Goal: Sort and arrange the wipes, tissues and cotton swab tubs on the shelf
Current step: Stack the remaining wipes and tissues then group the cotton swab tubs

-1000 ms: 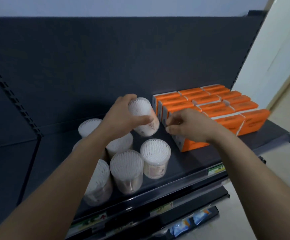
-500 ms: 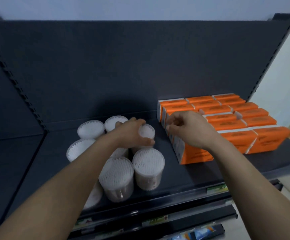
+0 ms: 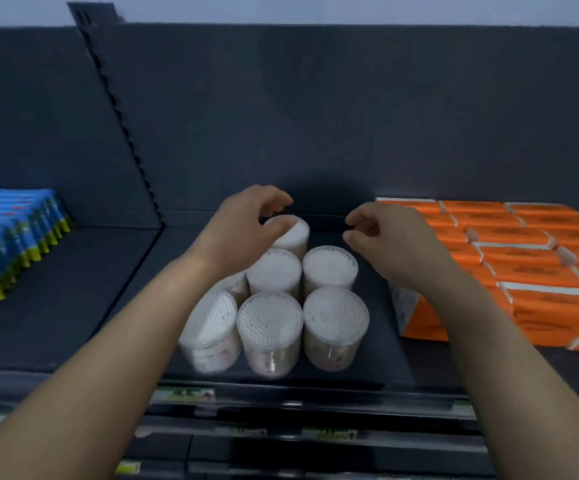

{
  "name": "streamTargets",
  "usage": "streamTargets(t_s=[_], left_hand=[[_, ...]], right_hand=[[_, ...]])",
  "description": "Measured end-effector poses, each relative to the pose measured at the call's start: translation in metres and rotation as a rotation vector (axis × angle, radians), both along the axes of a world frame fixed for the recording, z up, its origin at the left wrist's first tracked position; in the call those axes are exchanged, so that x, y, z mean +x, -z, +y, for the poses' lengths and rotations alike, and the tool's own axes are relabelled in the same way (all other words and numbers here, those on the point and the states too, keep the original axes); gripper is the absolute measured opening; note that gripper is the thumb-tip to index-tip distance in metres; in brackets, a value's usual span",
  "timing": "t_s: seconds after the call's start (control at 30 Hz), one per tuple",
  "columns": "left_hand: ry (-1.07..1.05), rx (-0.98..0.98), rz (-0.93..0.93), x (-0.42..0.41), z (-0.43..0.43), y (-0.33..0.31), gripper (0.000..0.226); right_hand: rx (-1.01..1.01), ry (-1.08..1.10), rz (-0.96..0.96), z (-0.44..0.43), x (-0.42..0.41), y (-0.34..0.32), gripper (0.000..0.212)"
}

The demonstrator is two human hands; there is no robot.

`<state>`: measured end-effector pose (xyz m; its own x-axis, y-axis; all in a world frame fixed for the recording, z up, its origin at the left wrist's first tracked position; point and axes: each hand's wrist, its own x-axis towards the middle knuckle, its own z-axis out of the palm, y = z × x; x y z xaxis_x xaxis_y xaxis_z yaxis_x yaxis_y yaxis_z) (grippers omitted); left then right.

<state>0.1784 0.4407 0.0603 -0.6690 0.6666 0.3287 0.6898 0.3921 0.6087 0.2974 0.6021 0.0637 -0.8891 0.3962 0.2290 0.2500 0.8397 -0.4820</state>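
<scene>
fingers [image 3: 276, 199] of the left hand [image 3: 243, 233] curl over the lid rim of the back tub [image 3: 293, 235], thumb against its near edge, apparently to seat it square behind the others; right hand [image 3: 390, 249] hovers just right of the tub cluster [image 3: 329, 268], fingers loosely curled, thumb and forefinger nearly meeting, holding nothing; nearest in the cluster stand three front tubs [image 3: 335, 323] on the shelf [image 3: 73, 289], the leftmost blurred and seemingly tilted; behind them the middle row [image 3: 274, 271]; then the held tub at the cluster's rear; right of the cluster orange tissue packs [image 3: 523, 265] lie in tight rows; well left of it blue packs [image 3: 7, 237], probably wipes, stand on edge; each kind looks grouped for sorting.
</scene>
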Motion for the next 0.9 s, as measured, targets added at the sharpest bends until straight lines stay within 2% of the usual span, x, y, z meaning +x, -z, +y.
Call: streamTargets(t_s=[0.13, 0.27, 0.5, 0.63, 0.77, 0.9], left_hand=[[-0.114, 0.149, 0.05, -0.002, -0.051, -0.008, 0.019], [-0.222, 0.193, 0.125, -0.011, -0.11, -0.009, 0.011], [-0.304, 0.188, 0.145, -0.033, -0.234, 0.006, 0.02], [-0.366, 0.178, 0.112, -0.049, -0.314, 0.016, 0.024], [-0.455, 0.187, 0.03, -0.072, -0.391, 0.026, 0.015], [-0.54, 0.199, -0.02, -0.094, -0.452, 0.034, 0.018]], right_hand=[[0.05, -0.042, 0.01, -0.028, -0.013, -0.011, 0.033], [0.066, -0.112, 0.028, -0.074, -0.034, -0.02, 0.036], [0.067, -0.241, 0.024, -0.197, -0.082, -0.022, 0.036], [0.052, -0.316, -0.009, -0.274, -0.111, -0.019, 0.038], [0.083, -0.385, -0.033, -0.347, -0.145, -0.013, 0.04], [0.12, -0.459, -0.071, -0.406, -0.179, -0.006, 0.037]])
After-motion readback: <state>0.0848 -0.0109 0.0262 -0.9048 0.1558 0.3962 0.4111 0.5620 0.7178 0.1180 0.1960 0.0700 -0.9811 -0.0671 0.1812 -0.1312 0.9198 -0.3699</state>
